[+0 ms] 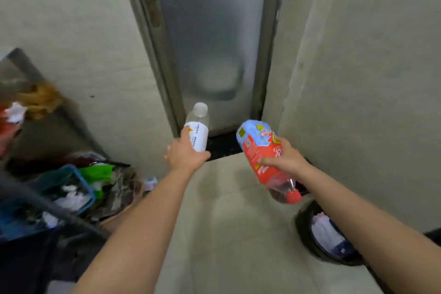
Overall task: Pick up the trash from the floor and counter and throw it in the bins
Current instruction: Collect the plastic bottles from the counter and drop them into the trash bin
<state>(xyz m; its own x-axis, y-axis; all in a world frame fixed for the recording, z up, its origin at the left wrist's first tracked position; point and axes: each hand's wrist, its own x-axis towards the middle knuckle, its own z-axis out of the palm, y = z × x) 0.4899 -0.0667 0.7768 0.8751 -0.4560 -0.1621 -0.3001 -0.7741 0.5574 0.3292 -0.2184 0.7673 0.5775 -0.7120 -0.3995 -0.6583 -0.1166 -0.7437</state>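
The clear bottle (197,126) is thin see-through plastic with a matt white paper-like label. The red bottle (262,157) is glossy clear plastic under a shiny printed wrap, with a smooth red plastic cap (293,196). The door (210,38) is frosted glass in a dull brushed-metal frame (152,55). The floor (229,222) is pale, smooth and faintly sheeny. The basket (83,182) is blue plastic, holding crumpled white paper (71,198).
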